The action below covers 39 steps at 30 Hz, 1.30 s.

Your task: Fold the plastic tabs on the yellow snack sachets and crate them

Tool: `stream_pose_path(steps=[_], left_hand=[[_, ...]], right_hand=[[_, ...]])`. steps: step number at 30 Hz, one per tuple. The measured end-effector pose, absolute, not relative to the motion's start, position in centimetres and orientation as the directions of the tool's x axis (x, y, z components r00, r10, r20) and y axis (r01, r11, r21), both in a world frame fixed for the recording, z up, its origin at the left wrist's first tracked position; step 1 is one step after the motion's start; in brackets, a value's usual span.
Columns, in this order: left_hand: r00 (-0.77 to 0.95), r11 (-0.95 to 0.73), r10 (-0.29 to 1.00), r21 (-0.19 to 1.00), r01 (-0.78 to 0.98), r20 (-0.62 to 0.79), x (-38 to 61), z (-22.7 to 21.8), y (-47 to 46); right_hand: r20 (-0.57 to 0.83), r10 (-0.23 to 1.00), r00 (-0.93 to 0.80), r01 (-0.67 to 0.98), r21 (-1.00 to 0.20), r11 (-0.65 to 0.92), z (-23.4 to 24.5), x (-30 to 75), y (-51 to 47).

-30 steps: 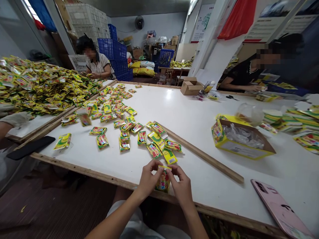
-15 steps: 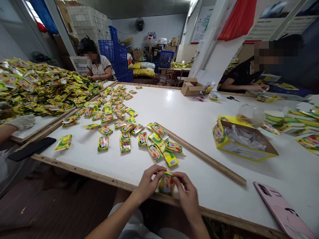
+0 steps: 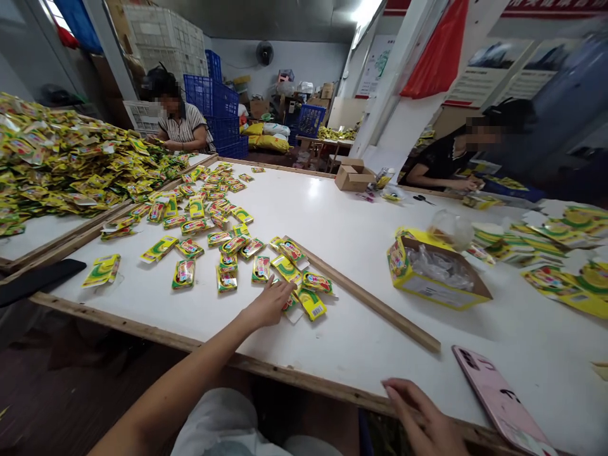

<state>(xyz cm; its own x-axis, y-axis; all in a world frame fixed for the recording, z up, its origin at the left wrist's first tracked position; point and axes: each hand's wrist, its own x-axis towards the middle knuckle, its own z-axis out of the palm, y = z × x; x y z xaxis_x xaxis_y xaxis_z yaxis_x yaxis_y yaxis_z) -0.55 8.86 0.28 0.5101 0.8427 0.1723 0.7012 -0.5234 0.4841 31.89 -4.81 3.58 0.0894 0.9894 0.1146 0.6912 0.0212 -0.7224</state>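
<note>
Several small yellow-and-green card boxes with red pictures lie in a loose group on the white table [image 3: 361, 354]. My left hand [image 3: 270, 304] reaches over the nearest boxes, fingers stretched out and apart. Partly under those fingers is one box [image 3: 291, 305]; whether they touch it I cannot tell. Just beyond lies another box [image 3: 287, 268], and a yellow one with a barcode [image 3: 312, 305] sits to the right. My right hand [image 3: 422, 415] is at the table's front edge, left of a pink phone [image 3: 498, 396], with its fingers extended and nothing visible in it.
A wooden strip [image 3: 370, 294] lies diagonally across the table. Beyond it stands an open yellow carton [image 3: 437, 291] of clear plastic bags. Flat printed card sheets [image 3: 570, 272] are at the right. A large heap of packets [image 3: 80, 164] covers the left table. Two people work farther back.
My hands have separated; the box they held at the table edge is out of sight. The left moved forward to the boxes, the right moved right and down. The view has shifted slightly right.
</note>
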Motion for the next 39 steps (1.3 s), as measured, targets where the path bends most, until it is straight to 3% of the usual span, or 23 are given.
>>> stream_pose_path(steps=[3, 6, 10, 12, 16, 22, 27, 31, 35, 39], left_hand=[[0.473, -0.466, 0.872, 0.513, 0.721, 0.126, -0.6, 0.9, 6.8], [0.422, -0.407, 0.896, 0.626, 0.665, 0.134, -0.6, 1.1, 4.4], [0.215, -0.317, 0.945, 0.853, 0.415, 0.247, 0.6, 0.0, 1.5], [0.115, -0.29, 0.957, 0.91, 0.295, 0.267, 1.6, -0.7, 0.3], [0.045, -0.36, 0.933, 0.916, 0.178, 0.358, 2.8, -1.6, -1.1], [0.113, -0.474, 0.878, 0.878, 0.071, 0.465, 2.2, -3.0, -2.0], [0.098, -0.341, 0.938, 0.937, 0.078, 0.333, 2.0, -2.8, -2.2], [0.111, -0.214, 0.972, 0.974, 0.076, 0.205, 1.9, -1.4, -1.5], [0.07, -0.216, 0.975, 0.973, 0.084, 0.21, 1.9, -0.7, -0.7], [0.009, -0.236, 0.972, 0.972, 0.005, 0.236, 2.3, -0.9, -0.2]], right_hand=[[0.077, 0.997, -0.001, 0.573, -0.817, 0.064, 3.1, 26.3, -3.7], [0.062, 0.996, -0.063, 0.465, -0.881, 0.084, 2.5, 22.5, -2.6], [0.134, 0.991, -0.007, 0.401, -0.908, 0.125, 1.7, 19.2, -1.9], [0.203, 0.978, 0.039, 0.377, -0.91, 0.173, 1.5, 18.0, -2.0], [0.331, 0.939, 0.095, 0.372, -0.887, 0.275, 1.4, 16.8, -2.7], [0.42, 0.906, 0.049, 0.318, -0.867, 0.385, 0.6, 17.1, -3.6], [0.283, 0.946, 0.155, 0.304, -0.925, 0.227, -0.5, 17.2, -3.1], [0.177, 0.982, 0.057, 0.238, -0.958, 0.159, -0.8, 17.3, -1.6], [0.193, 0.981, 0.014, 0.234, -0.954, 0.185, -0.9, 17.3, 0.0], [0.206, 0.975, 0.088, 0.161, -0.968, 0.19, -1.3, 17.2, 1.2]])
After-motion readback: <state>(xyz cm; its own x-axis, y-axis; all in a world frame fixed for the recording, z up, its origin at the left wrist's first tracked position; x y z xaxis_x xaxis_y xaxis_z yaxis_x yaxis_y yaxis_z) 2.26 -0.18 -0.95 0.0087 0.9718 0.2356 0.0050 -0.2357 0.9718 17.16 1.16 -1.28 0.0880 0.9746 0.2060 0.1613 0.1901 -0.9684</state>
